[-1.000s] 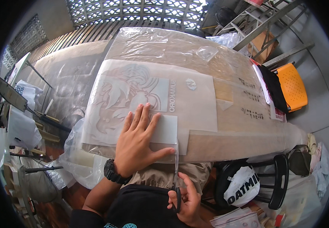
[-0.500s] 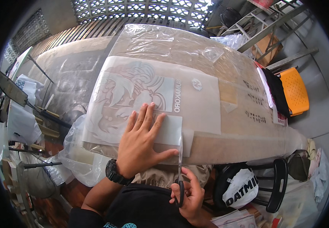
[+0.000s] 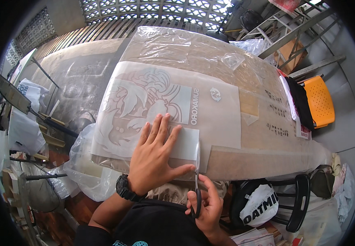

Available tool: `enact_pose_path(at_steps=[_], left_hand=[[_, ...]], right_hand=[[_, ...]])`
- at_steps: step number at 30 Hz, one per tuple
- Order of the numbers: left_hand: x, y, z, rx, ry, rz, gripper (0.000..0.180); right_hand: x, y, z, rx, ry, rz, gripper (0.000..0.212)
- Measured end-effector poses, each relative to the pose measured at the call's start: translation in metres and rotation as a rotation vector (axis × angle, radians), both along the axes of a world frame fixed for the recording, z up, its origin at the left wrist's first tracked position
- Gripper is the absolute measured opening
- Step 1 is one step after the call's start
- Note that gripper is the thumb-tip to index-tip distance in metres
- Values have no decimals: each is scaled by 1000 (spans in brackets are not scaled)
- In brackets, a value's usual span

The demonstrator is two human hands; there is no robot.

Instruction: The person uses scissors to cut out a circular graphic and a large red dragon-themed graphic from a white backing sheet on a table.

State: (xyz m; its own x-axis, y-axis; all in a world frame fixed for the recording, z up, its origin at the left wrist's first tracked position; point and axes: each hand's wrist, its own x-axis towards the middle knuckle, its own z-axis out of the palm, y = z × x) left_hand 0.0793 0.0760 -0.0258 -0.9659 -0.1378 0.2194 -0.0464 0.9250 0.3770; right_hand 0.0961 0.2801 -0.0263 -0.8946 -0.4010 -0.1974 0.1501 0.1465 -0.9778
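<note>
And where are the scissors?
Low in the head view, just right of centre: the scissors are in the right hand, beside the left hand's thumb.

Seen from above, a film-wrapped worktop (image 3: 235, 166) carries a translucent sheet (image 3: 222, 119) with swirling shapes. At 7 o'clock, the left hand (image 3: 155, 153), fingers spread, lies palm down across a pale rectangle (image 3: 185, 145) on the sheet. Between 5 and 6 o'clock, the right hand (image 3: 208, 203) grips black-handled scissors (image 3: 198, 188), blades pointing to 12 along the rectangle's 3 o'clock edge. An orange chair (image 3: 320, 102) stands near 3 o'clock.
</note>
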Motion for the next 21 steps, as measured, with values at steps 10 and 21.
enact_pose_path(at_steps=[10, 21], left_hand=[[0, 0, 2, 18, 0, 6, 101], [1, 0, 1, 12, 10, 1, 99]], right_hand=[[-17, -9, 8, 30, 18, 25, 53], [-34, -21, 18, 32, -36, 2, 49]])
